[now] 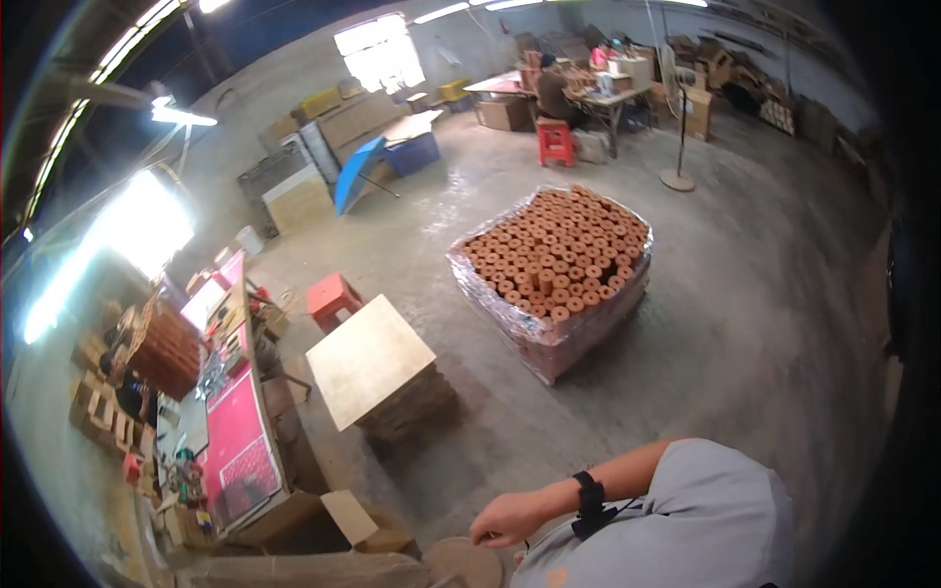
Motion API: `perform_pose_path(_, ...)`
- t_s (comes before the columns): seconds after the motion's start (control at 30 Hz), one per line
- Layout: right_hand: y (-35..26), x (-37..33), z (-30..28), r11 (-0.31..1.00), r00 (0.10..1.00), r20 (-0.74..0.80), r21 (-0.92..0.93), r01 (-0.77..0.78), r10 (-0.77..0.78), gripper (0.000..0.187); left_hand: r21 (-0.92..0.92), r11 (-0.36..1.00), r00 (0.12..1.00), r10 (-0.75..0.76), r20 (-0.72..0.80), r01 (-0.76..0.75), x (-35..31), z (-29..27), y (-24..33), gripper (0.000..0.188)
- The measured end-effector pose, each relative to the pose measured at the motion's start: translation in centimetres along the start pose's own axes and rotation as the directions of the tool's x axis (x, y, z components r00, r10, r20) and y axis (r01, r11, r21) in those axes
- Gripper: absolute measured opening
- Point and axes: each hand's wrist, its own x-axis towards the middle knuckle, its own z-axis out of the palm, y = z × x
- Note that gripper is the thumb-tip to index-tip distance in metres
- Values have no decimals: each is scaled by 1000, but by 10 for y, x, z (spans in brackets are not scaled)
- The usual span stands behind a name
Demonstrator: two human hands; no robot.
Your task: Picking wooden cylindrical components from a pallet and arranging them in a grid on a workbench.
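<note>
My right hand [505, 519] is low in the picture, at the end of a bent arm in a short grey sleeve. A black band [590, 497] circles the wrist. The fingers curl downward, and nothing shows in them; their tips are partly turned away. Just left of the hand is a round brown flat top [463, 563]; whether the fingers touch it I cannot tell. An open cardboard box [350, 518] lies further left. My left hand is out of view.
Ahead stands a plastic-wrapped stack of brown hollow tubes [554, 255]. Left of it are a low stack with a pale board [372, 360], a red stool [333, 296] and a long pink-topped worktable [235, 431]. A blue umbrella [360, 172], a seated person [554, 96] and a standing fan [680, 127] are farther off.
</note>
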Motion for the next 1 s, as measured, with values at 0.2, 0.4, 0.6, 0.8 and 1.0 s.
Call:
perform_pose_path(0.2, 89, -72, -47, 991, 987, -99, 31, -127, 130, 23, 316, 944, 973, -153, 172, 93, -11, 98, -17, 49)
perform_pose_path(0.4, 191, -173, -96, 805, 811, -119, -106, -584, 573, 36, 611, 784, 890, -353, 289, 113, -33, 140, -47, 47)
perform_pose_path(0.6, 250, -257, -118, 715, 694, -205, 46, -697, 690, 51, 800, 523, 781, -351, 517, -294, 2, 124, -77, 44)
perform_pose_path(0.8, 299, -302, -161, 550, 504, -258, 154, -821, 824, 60, 701, 712, 784, -457, 420, 39, 147, 173, -23, 27)
perform_pose_path(1.0, 344, -349, -227, 288, 141, -397, 341, -895, 907, 66, 532, 845, 866, -300, 400, 47, 274, 390, 86, 16)
